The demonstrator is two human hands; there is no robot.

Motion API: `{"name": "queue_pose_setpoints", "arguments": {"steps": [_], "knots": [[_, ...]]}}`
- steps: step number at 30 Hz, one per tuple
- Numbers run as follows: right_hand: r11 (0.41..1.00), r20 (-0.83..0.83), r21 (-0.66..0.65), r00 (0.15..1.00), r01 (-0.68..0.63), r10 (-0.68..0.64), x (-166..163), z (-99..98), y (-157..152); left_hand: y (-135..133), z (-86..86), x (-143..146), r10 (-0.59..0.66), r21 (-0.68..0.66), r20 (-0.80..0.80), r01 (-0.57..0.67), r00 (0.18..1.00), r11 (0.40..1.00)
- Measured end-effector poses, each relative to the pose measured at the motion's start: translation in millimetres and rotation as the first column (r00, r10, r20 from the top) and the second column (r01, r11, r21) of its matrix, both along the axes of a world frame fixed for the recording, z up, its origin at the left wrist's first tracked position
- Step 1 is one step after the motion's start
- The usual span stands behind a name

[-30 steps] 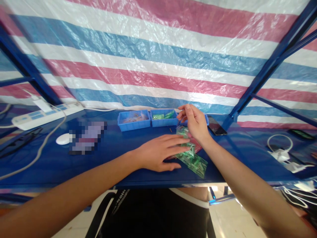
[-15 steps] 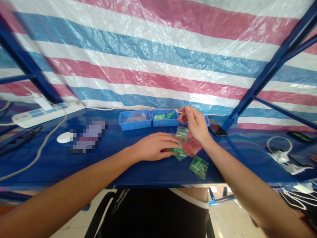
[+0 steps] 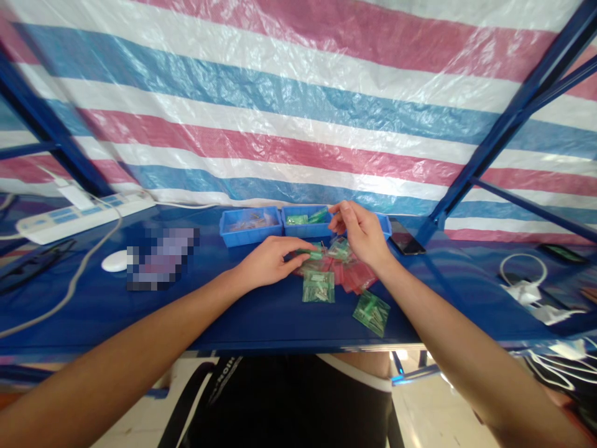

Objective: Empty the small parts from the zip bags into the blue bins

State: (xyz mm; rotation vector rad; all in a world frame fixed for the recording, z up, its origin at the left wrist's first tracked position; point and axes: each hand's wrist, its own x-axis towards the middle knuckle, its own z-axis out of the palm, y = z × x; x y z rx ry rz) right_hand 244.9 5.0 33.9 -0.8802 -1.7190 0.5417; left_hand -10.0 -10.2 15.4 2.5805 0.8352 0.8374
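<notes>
Free room and obstacles on the bench (image 3: 461, 274). An open lane runs between the phone (image 3: 407, 236) and the charger (image 3: 527, 291), right of the right forearm (image 3: 448, 326). A second lane separates the pixelated item (image 3: 163, 258) from the left tray (image 3: 252, 237). The left forearm (image 3: 153, 339) bars the front left; the left hand (image 3: 268, 261) blocks the near side of the packets (image 3: 318, 287). The striped sheet (image 3: 289, 146) closes the rear. Clearance beneath the right hand (image 3: 361, 233), which partly hides the right tray (image 3: 385, 226), is hard to judge.
</notes>
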Motion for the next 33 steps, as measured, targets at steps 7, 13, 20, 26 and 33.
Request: {"name": "queue_pose_setpoints", "arguments": {"steps": [7, 13, 20, 26, 33], "knots": [[0.992, 0.117, -0.074, 0.987, -0.099, 0.107, -2.0, -5.9, 5.8, 7.9, -5.4, 0.3, 0.249, -0.116, 0.29, -0.225, 0.924, 0.968], [0.94, 0.049, -0.205, 0.956, -0.273, 0.289, -9.9, -19.2, 9.2, 10.0, -14.9, 5.9, 0.174, -0.29, 0.499, -0.026, 0.849, 0.957], [0.881, -0.178, -0.303, 0.929, -0.364, 0.323, -12.2, -13.6, 8.4, 6.8, -12.3, 7.6, 0.139, -0.159, 0.443, -0.075, 0.886, 0.985], [0.844, -0.237, -0.378, 0.921, -0.38, 0.309, -9.0, -13.3, 8.4, -0.2, 2.2, 6.2, 0.044, 0.15, 0.291, -0.091, 0.956, 0.985], [0.789, -0.251, -0.437, 0.901, -0.431, 0.354, -13.8, -6.8, 0.7, -1.6, 4.2, 5.1, 0.139, 0.129, 0.326, -0.189, 0.935, 0.973]]}}
